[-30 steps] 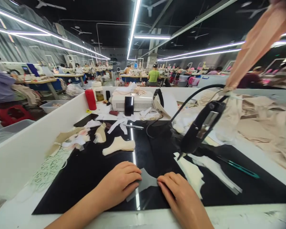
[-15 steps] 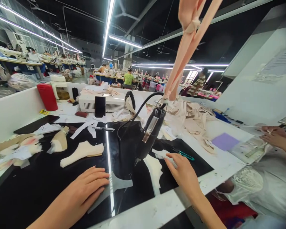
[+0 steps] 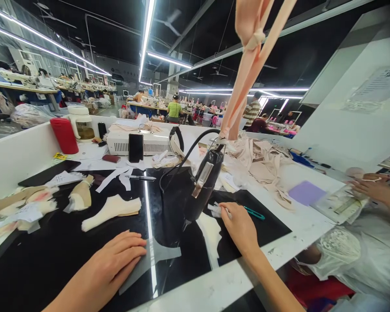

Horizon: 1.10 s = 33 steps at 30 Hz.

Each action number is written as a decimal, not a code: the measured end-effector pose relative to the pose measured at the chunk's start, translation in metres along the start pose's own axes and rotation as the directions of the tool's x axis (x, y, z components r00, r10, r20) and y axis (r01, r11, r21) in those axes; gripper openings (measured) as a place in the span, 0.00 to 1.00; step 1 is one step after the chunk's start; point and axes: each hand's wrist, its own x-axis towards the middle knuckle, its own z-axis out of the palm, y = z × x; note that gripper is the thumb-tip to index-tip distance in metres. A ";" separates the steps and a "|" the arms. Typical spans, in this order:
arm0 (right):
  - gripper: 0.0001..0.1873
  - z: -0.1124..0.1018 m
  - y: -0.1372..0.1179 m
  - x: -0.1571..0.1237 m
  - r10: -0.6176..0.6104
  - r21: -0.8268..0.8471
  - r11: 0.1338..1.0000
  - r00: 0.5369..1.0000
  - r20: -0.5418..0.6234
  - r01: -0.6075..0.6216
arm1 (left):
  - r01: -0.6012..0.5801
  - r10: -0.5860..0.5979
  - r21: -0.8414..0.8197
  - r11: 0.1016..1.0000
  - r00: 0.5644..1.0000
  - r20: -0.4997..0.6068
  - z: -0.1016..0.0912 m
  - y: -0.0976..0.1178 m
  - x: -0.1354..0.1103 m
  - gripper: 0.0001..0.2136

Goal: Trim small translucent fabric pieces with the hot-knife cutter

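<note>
My left hand (image 3: 112, 264) lies flat, fingers stretched, on a translucent grey pattern piece (image 3: 165, 252) on the black glossy mat (image 3: 39, 268). To the right, my right hand (image 3: 239, 227) has its fingers curled down and pinched on a crumpled white scrap (image 3: 214, 209); its fingertips are partly hidden. Just left of that hand is a cream cut piece (image 3: 211, 234). Between my hands a black hand-held power tool (image 3: 204, 182) hangs tip down from peach straps (image 3: 238, 91). A teal-handled tool (image 3: 254, 212) lies beyond my right hand.
Cream foam pieces (image 3: 112, 210), a pen (image 3: 141, 177) and a phone (image 3: 135, 147) are across the mat. Behind them stand a white vented box (image 3: 117, 143) and a red cylinder (image 3: 64, 135). Beige fabric (image 3: 263, 162) is heaped at right, near a co-worker's hands (image 3: 373, 188).
My right hand has shifted slightly left, and its fingers have gone from spread to curled in on the white scrap, which looks more crumpled. My left hand has stayed nearly still.
</note>
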 end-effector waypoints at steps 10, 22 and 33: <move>0.16 -0.003 0.028 0.010 0.340 0.471 0.822 0.939 0.046 -0.321 | 0.004 -0.003 -0.027 1.000 1.000 0.009 -0.003 0.001 0.003 0.12; 0.17 -0.006 0.024 0.012 0.381 0.566 0.737 0.919 0.104 -0.369 | 0.023 -0.023 -0.003 1.000 1.000 0.001 -0.001 -0.001 0.000 0.12; 0.17 -0.015 0.016 0.020 0.380 0.589 0.746 0.925 0.006 -0.310 | 0.000 0.000 -0.019 1.000 1.000 0.000 0.000 0.000 0.002 0.11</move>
